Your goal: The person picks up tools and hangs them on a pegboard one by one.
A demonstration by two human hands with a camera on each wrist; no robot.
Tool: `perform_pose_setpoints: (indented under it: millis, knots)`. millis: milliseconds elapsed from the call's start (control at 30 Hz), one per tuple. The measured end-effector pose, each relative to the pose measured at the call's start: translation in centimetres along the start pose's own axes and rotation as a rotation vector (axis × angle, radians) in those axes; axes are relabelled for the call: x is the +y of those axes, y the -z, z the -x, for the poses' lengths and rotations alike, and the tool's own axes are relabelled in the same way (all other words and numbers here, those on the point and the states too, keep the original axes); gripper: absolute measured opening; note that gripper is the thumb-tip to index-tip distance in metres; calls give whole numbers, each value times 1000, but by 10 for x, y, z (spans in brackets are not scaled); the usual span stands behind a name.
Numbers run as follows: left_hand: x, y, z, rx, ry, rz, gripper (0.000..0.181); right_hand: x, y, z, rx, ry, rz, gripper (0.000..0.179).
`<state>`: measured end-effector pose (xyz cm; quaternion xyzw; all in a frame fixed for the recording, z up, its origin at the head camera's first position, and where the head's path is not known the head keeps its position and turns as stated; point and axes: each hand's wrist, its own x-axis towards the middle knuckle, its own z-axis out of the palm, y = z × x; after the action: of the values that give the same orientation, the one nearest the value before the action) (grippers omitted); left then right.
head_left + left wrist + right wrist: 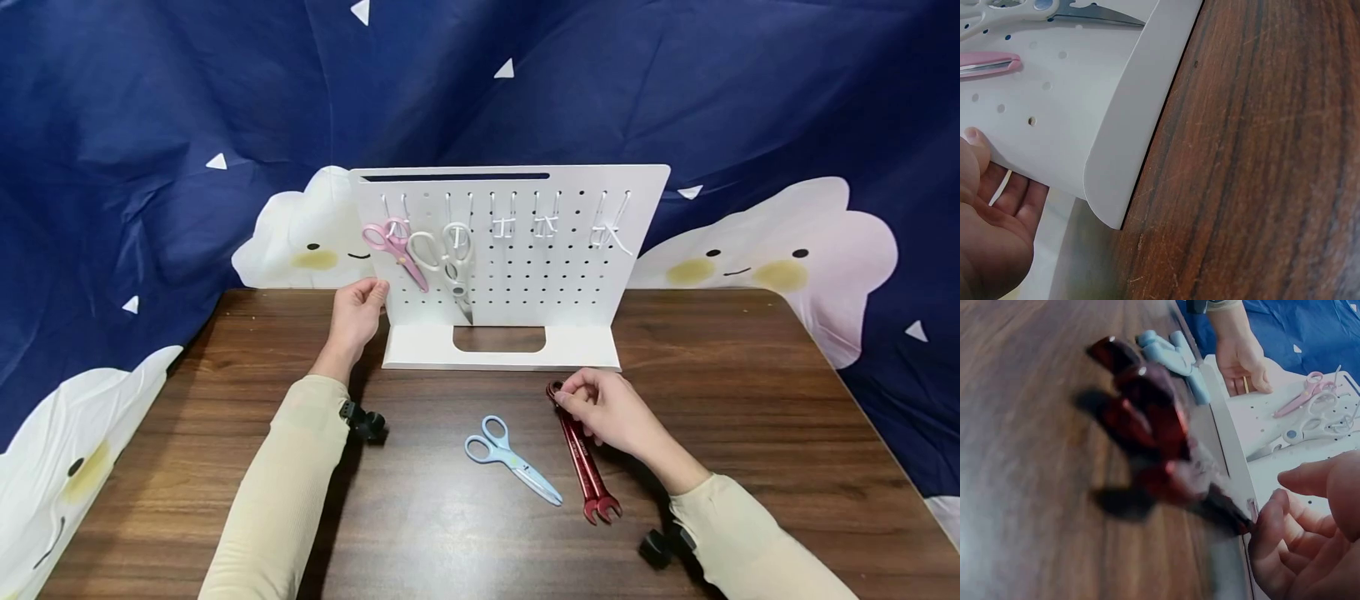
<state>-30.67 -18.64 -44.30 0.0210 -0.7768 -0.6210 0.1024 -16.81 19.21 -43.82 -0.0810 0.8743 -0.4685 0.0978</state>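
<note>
A white pegboard [502, 287] stands upright at the back of the table. My left hand [358, 315] grips its lower left edge, thumb in front and fingers behind. Two dark red combination wrenches [581, 458] lie side by side at the front right, their open jaws towards me. My right hand [607, 408] pinches them at the ring end with curled fingers; motion blurs the wrenches in the right wrist view. Left of them light blue scissors [510, 458] lie on the tabletop. Pink scissors [397, 250] and white kitchen scissors [455, 275] hang on the board's left hooks.
Several white wire hooks [546, 225] on the middle and right of the pegboard carry nothing. The wooden table [187, 467] reaches out on both sides. Behind it hangs a dark blue cloth [450, 83] with cloud prints.
</note>
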Motion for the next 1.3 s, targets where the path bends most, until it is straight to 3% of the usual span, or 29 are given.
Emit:
perform_pose_setpoints:
  millis: [433,767,1067,1300]
  knots:
    - [0,0,0,3,3,10,31,8,-1,1,18,-95,94,23]
    - [-1,0,-1,-4,11,7,32,11,-4,3,7,-75,152,24]
    - [1,0,0,-5,12,6,32,11,-4,5,17,-131,113,23]
    - [1,0,0,-5,9,20,33,10,0,5,44,-113,68,21]
